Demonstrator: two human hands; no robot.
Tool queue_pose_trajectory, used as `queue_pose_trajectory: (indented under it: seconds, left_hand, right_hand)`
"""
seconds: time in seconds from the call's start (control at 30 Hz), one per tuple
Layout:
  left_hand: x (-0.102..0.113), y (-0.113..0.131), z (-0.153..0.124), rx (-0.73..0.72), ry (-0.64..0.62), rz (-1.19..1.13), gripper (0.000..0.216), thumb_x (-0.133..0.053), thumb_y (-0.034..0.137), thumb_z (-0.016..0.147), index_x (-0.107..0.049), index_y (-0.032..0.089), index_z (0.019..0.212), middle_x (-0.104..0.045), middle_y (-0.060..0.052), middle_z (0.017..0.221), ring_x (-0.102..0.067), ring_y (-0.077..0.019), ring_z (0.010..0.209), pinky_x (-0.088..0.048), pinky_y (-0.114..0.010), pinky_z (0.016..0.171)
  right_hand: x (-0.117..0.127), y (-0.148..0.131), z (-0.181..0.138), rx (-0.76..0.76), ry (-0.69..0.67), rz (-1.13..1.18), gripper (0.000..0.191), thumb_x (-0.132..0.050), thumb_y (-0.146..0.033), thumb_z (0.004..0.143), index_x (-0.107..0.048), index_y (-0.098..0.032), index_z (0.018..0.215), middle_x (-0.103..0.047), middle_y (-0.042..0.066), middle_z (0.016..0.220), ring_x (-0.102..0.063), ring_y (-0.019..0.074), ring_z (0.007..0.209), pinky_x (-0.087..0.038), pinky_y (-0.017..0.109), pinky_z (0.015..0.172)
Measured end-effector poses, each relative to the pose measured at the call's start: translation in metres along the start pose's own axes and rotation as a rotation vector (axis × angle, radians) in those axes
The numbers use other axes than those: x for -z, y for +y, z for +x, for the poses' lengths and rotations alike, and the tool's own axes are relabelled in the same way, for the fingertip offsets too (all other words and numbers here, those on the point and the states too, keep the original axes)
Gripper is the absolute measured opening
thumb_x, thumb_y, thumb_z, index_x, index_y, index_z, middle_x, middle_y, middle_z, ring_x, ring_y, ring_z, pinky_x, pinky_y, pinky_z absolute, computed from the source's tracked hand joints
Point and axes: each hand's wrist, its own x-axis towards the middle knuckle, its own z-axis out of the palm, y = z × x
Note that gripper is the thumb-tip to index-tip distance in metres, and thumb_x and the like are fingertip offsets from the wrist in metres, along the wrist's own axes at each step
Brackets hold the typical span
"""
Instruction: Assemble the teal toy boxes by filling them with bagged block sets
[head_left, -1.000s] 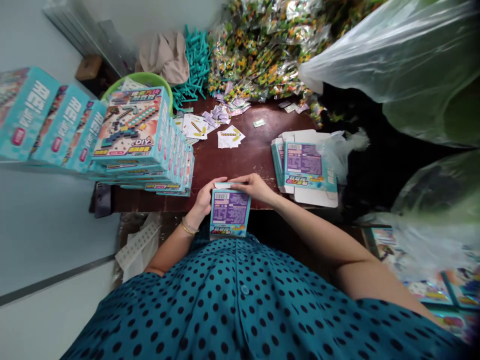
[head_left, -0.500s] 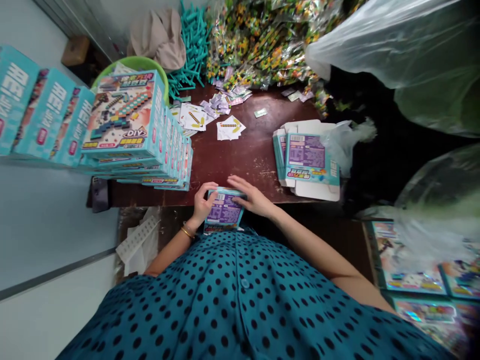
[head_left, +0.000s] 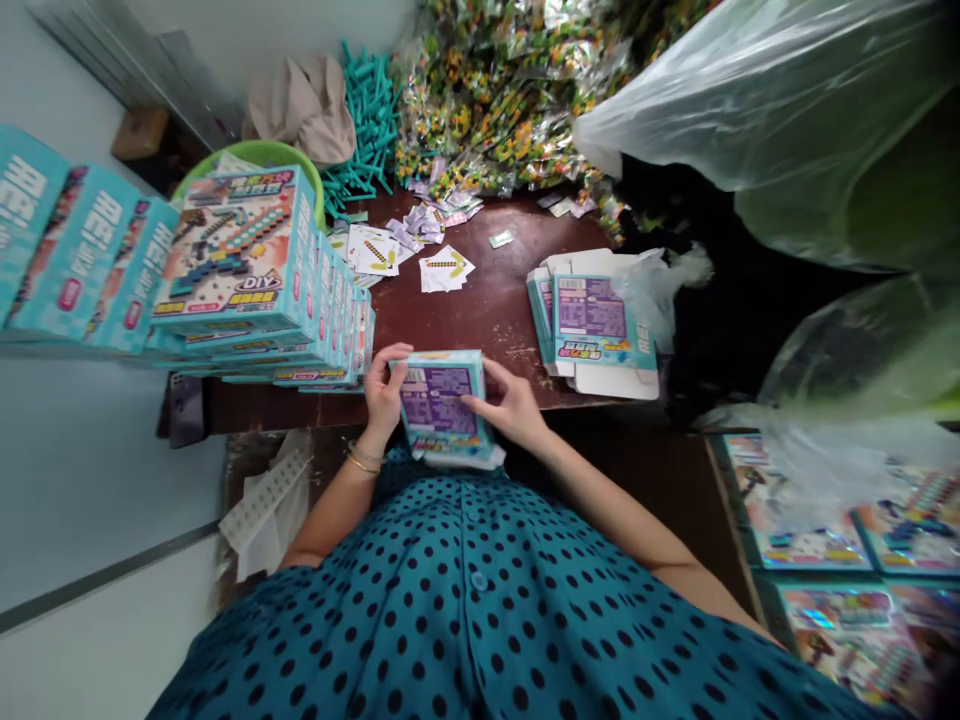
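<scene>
A small teal and purple cardboard box (head_left: 442, 408) is held upright between my hands at the table's front edge, its printed back turned up toward me. My left hand (head_left: 385, 395) grips its left side, thumb on the printed face. On the right side, my right hand (head_left: 514, 405) holds the box with the thumb across the panel and the fingers behind the edge. A white flap (head_left: 465, 460) sticks out at the end nearest my body. What the box contains is hidden.
Stacked finished boxes (head_left: 232, 250) stand at the left, beside a green basin (head_left: 319, 190). Folded flat cartons (head_left: 592, 320) lie on the right. Leaflets (head_left: 446, 270), small packets (head_left: 450, 210), teal sticks (head_left: 367, 130) and bagged coloured pieces (head_left: 495, 110) lie farther back. More boxes (head_left: 802, 520) sit lower right.
The box has been raised and tilted, so more of its face and the white flap now show. My right hand has shifted from its top edge to gripping its right side.
</scene>
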Motion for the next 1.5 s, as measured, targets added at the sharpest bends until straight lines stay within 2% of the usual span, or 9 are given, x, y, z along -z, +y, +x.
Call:
queue_pose_trajectory:
  seconds: [0.13,0.23,0.4,0.53,0.77,0.93,1.1,1.3,1.5]
  left_hand:
    - [-0.009,0.037,0.020,-0.188,0.121,0.037,0.043,-0.052,0.055,0.101,-0.063,0.028,0.131,-0.062,-0.009,0.138,-0.061,-0.0238,0.128,-0.046,-0.039,0.111]
    - [-0.010,0.037,0.015,-0.306,0.128,0.189,0.043,-0.046,0.049,0.104,-0.057,0.026,0.139,-0.059,-0.011,0.144,-0.055,-0.0251,0.136,-0.042,-0.043,0.116]
    - [-0.015,-0.011,-0.007,-0.264,-0.314,0.751,0.060,-0.054,0.056,0.099,-0.055,0.018,0.145,-0.052,-0.020,0.153,-0.043,-0.0363,0.147,-0.031,-0.057,0.122]
    - [-0.019,-0.032,-0.006,-0.291,-0.514,0.950,0.078,-0.056,0.063,0.095,-0.044,0.015,0.156,-0.043,-0.022,0.161,-0.036,-0.0388,0.152,-0.021,-0.059,0.126]
    - [-0.045,-0.024,0.000,-0.376,-0.843,1.025,0.104,-0.077,0.064,0.077,-0.040,0.010,0.158,-0.029,-0.024,0.168,-0.019,-0.0511,0.156,-0.018,-0.066,0.125]
    - [-0.077,-0.015,-0.012,-0.189,-0.646,1.079,0.084,-0.071,0.043,0.084,-0.044,0.008,0.155,-0.036,-0.026,0.163,-0.030,-0.0491,0.153,-0.027,-0.066,0.123]
    - [-0.061,0.023,-0.003,-0.195,-0.584,0.882,0.076,-0.069,0.041,0.083,-0.051,0.017,0.153,-0.044,-0.018,0.161,-0.041,-0.0436,0.149,-0.033,-0.059,0.123]
    - [0.004,0.071,0.027,-0.098,-0.177,0.369,0.044,-0.051,0.034,0.094,-0.070,0.025,0.132,-0.072,-0.006,0.132,-0.065,-0.0289,0.126,-0.050,-0.043,0.111]
    - [0.020,0.049,0.027,0.227,0.139,0.240,0.021,-0.064,0.035,0.085,-0.075,0.021,0.075,-0.070,0.001,0.068,-0.066,-0.0198,0.070,-0.055,-0.028,0.068]
  right_hand:
    - [0.008,-0.052,0.015,0.186,0.170,-0.435,0.062,-0.067,-0.033,0.094,-0.051,-0.031,0.154,-0.057,0.007,0.152,-0.053,0.0365,0.141,-0.044,0.051,0.118]
    - [-0.009,-0.043,0.032,0.304,-0.047,-0.603,0.048,-0.065,-0.029,0.095,-0.061,-0.027,0.143,-0.061,0.010,0.148,-0.054,0.0348,0.139,-0.045,0.052,0.116]
    - [0.001,0.018,0.059,-0.037,0.063,-0.775,0.049,-0.061,-0.037,0.099,-0.060,-0.014,0.142,-0.061,0.024,0.141,-0.059,0.0396,0.131,-0.049,0.056,0.106]
    - [0.027,0.056,0.057,-0.401,-0.019,-0.490,0.062,-0.072,-0.040,0.090,-0.055,-0.012,0.142,-0.074,0.015,0.100,-0.073,0.0296,0.090,-0.058,0.042,0.080]
    - [0.024,0.062,0.070,-0.364,-0.060,0.118,0.030,-0.070,-0.045,0.080,-0.059,-0.021,0.095,-0.059,-0.007,0.066,-0.056,0.0124,0.054,-0.047,0.025,0.053]
    - [0.054,0.054,0.186,-0.137,-0.026,-0.480,0.029,-0.049,-0.037,0.099,-0.071,-0.017,0.097,-0.075,0.011,0.101,-0.068,0.0242,0.094,-0.052,0.036,0.086]
    - [0.071,0.078,0.266,-0.194,0.032,-0.933,0.053,-0.042,-0.014,0.097,-0.049,0.001,0.148,-0.042,0.027,0.159,-0.039,0.0416,0.147,-0.032,0.058,0.117]
    - [0.014,0.094,0.110,-0.117,0.016,-0.921,0.062,-0.044,-0.032,0.102,-0.039,-0.002,0.156,-0.038,0.025,0.163,-0.032,0.0413,0.153,-0.026,0.063,0.122]
    - [0.008,0.097,-0.046,0.062,-0.126,-0.773,0.063,-0.057,-0.041,0.097,-0.045,-0.025,0.157,-0.046,0.013,0.161,-0.037,0.0348,0.154,-0.027,0.064,0.125]
